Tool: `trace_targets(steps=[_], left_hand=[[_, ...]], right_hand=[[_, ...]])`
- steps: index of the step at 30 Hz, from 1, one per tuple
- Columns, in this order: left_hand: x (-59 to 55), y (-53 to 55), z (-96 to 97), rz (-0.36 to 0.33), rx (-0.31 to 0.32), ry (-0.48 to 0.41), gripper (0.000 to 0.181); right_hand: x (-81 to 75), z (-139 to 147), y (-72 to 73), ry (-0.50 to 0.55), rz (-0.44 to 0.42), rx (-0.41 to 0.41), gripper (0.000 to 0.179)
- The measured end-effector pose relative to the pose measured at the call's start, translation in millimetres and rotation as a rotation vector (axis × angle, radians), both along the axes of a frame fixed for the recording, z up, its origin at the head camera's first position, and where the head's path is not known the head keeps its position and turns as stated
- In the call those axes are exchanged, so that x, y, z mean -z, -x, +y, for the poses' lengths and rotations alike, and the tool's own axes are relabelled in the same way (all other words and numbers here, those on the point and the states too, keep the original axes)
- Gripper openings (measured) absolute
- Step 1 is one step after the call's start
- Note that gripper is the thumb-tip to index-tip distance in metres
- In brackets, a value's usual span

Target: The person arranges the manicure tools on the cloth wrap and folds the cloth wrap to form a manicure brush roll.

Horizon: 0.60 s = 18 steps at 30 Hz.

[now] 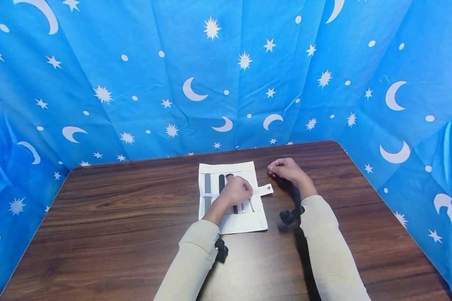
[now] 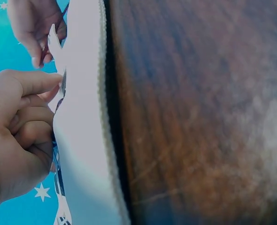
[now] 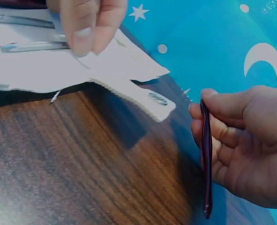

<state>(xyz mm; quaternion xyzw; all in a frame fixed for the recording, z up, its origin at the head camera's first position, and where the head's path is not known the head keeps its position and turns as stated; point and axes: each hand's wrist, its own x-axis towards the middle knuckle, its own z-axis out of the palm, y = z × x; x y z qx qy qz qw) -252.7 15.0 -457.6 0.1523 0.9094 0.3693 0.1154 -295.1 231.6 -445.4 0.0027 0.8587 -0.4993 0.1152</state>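
Note:
A white fabric tool case point(image 1: 245, 226) lies unfolded on the table, with a grey flat strip point(image 1: 207, 184), a black flat strip point(image 1: 221, 183), a brown tool point(image 1: 229, 176) and slim silver tools point(image 3: 30, 46) under a white elastic band point(image 1: 209, 195). Over the case's right part, my left hand point(image 1: 235, 191) pinches the band between thumb and fingertips beside the silver tools; its exact hold is partly hidden. To the right of the case, my right hand point(image 3: 251, 145) holds a slim dark red stick-like tool point(image 3: 206, 154) between thumb and fingers, raised off the table.
From the case's right side sticks out a strap point(image 1: 265, 190) with a metal snap. Brown wood-grain table point(image 1: 128, 234) surrounds the case. A blue cloth point(image 1: 135, 75) with moons and stars hangs behind the table and along its sides.

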Motion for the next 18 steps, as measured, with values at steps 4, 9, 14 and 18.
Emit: trace_targets(steps=[4, 9, 14, 18], left_hand=[[0.1, 1.1, 0.1, 0.000, -0.002, -0.001, 0.011], [1.1, 2.1, -0.1, 0.013, 0.013, 0.010, 0.013], [1.3, 2.6, 0.0, 0.029, 0.022, 0.027, 0.014], [1.5, 3.3, -0.1, 0.033, 0.016, 0.036, 0.013]], right_hand=[[-4.5, -2.4, 0.8, 0.011, 0.017, -0.028, 0.036], [-13.1, -14.2, 3.7, 0.006, 0.084, -0.039, 0.035], [-21.5, -28.4, 7.0, 0.042, 0.131, -0.032, 0.030], [-24.2, -38.5, 8.5, 0.083, 0.156, -0.019, 0.025]])
